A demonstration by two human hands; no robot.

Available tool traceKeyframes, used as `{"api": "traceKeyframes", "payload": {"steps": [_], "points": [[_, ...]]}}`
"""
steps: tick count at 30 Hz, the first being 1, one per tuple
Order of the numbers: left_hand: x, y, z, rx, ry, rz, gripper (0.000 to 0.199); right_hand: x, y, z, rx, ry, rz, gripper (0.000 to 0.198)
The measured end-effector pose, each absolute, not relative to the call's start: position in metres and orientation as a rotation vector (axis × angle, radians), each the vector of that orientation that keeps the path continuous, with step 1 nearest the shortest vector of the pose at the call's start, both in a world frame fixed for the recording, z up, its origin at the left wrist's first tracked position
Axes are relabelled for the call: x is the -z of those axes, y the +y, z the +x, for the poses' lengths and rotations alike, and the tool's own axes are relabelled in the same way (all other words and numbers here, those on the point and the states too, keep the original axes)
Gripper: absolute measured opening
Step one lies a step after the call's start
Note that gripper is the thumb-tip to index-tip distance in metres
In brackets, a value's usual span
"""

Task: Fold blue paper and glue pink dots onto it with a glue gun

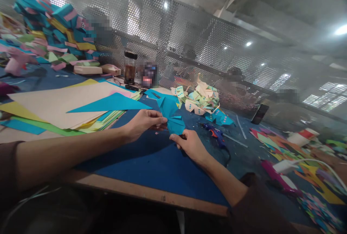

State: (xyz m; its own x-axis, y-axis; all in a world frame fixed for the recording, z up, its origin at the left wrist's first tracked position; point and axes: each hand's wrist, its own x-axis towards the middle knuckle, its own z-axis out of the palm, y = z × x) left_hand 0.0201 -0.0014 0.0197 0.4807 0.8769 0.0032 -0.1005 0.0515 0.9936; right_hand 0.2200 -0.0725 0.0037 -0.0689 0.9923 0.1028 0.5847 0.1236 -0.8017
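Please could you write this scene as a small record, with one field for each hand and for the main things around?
Left hand: the left hand pinches the folded blue paper at its left edge
Right hand: the right hand holds its lower edge
Surface: blue table
Left side: stack of coloured sheets
Beyond hands: lidded bottle; heap of folded paper pieces
Right side: glue gun; magenta power strip

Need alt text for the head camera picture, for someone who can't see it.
A person's left hand and right hand hold a piece of folded blue paper above a blue table. A stack of coloured sheets lies to the left; a glue gun and a pile of paper pieces lie beyond, to the right.
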Motion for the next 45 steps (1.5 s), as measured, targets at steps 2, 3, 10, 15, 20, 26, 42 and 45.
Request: {"api": "traceKeyframes", "payload": {"steps": [2,3,10,15,20,26,42,45], "points": [[-0.0202,-0.0017,0.0203,-0.865,0.768,1.3,0.026,-0.0033,-0.0725,0.2201,-0.762,-1.74,-1.54,0.039],[-0.0203,-0.0017,0.0204,-0.867,0.763,1.299,0.026,-0.003,-0.0723,0.2202,-0.759,-1.739,-1.538,0.04],[-0.022,-0.0012,0.0198,-0.909,0.76,1.282,0.025,-0.0047,-0.0713,0.2189,-0.904,-1.637,-1.452,0.04],[-0.022,-0.0004,0.0194,-0.932,0.773,1.263,0.026,-0.0065,-0.0717,0.2182,-0.923,-1.649,-1.395,0.052],[-0.0209,0.0009,0.0196,-0.922,0.769,1.247,0.027,-0.0039,-0.0702,0.2188,-0.977,-1.647,-1.311,0.052],[-0.0219,0.0008,0.0193,-0.933,0.769,1.253,0.026,-0.0048,-0.0699,0.2185,-1.005,-1.654,-1.28,0.055],[-0.0216,-0.0016,0.0194,-0.912,0.746,1.262,0.028,0.0007,-0.0694,0.2194,-0.997,-1.669,-1.389,0.034],[-0.0217,-0.0022,0.0197,-0.902,0.744,1.266,0.028,-0.0002,-0.0701,0.2195,-1.001,-1.706,-1.373,0.031]]}}
